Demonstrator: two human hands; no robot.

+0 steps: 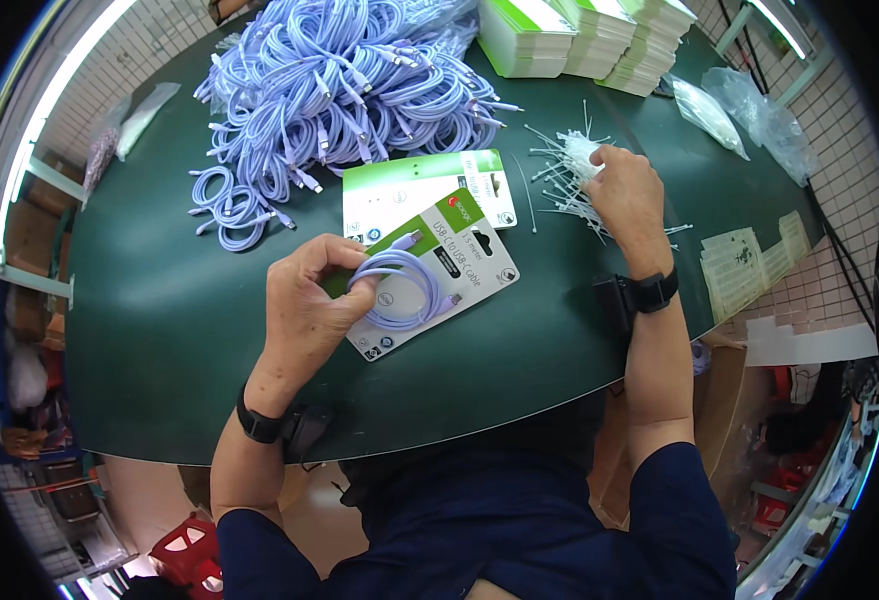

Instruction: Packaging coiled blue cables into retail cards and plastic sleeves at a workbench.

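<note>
My left hand (pixel 309 298) pinches a lilac coiled USB cable (pixel 430 296) against a green and white backing card (pixel 482 262), thumb over the coil. The card lies tilted in front of me, with both cable plugs showing. Under its far edge is a second green and white card (pixel 380 200), flat on the table. My right hand (pixel 628 196) reaches into a loose pile of thin white cable ties (pixel 572 165). Its fingers are closed together at the pile's edge; how many ties they grip is hidden.
A large heap of coiled lilac cables (pixel 350 90) covers the far left of the dark green table (pixel 180 340). Stacked backing cards (pixel 530 45) stand at the far side. Plastic bags (pixel 710 115) and a worn paper sheet (pixel 750 262) lie to the right.
</note>
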